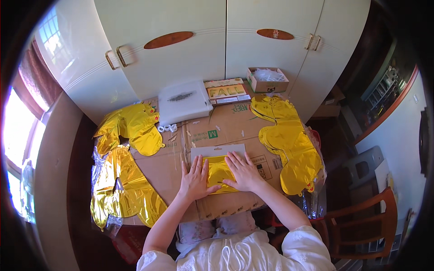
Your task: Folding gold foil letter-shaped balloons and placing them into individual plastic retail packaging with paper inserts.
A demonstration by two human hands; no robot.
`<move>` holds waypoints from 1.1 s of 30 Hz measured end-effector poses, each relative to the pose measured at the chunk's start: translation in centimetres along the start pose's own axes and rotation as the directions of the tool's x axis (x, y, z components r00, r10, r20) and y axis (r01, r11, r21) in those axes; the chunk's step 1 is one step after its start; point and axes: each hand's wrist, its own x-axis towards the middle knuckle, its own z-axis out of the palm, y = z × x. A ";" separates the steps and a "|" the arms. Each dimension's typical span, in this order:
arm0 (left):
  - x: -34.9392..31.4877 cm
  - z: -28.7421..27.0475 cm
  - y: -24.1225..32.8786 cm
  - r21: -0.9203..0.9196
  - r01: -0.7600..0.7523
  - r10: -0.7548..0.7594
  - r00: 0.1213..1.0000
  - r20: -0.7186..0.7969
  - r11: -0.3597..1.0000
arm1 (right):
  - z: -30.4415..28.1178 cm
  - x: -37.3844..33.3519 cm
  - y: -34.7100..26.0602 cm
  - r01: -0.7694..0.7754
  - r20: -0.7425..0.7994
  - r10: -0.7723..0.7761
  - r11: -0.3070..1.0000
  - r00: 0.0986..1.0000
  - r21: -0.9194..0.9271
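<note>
A folded sheet of gold foil lies in front of me over a flat white bag or card with a hang hole at its far edge. My left hand rests palm down on the foil's left side, fingers stretched out. On the right side, my right hand lies flat in the same way, its thumb pointing inward. Neither hand grips anything. Flat gold foil balloons are piled at the far left, with more foil balloons nearer me. Another stack of gold balloons covers the right side.
Cardboard covers the table. At the back are a plastic-wrapped white stack, printed packages and a small box of clear plastic pieces. Small white rings lie nearby. A wooden chair stands right; cabinets rise behind.
</note>
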 end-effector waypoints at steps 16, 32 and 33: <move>0.0 -0.2 -2.1 -0.037 -0.051 0.050 0.998 -0.029 0.998 | -1.1 0.4 -0.3 -0.036 0.128 0.037 0.999 0.991 -0.011; -7.6 -5.7 -1.7 -0.217 0.008 -0.016 0.999 -0.031 0.976 | -6.3 29.2 1.7 0.101 0.348 -0.074 0.993 0.935 -0.059; -7.8 -6.2 -1.7 -0.208 0.006 -0.017 0.998 -0.053 0.978 | -5.5 28.9 2.0 0.107 0.263 -0.080 0.990 0.962 -0.090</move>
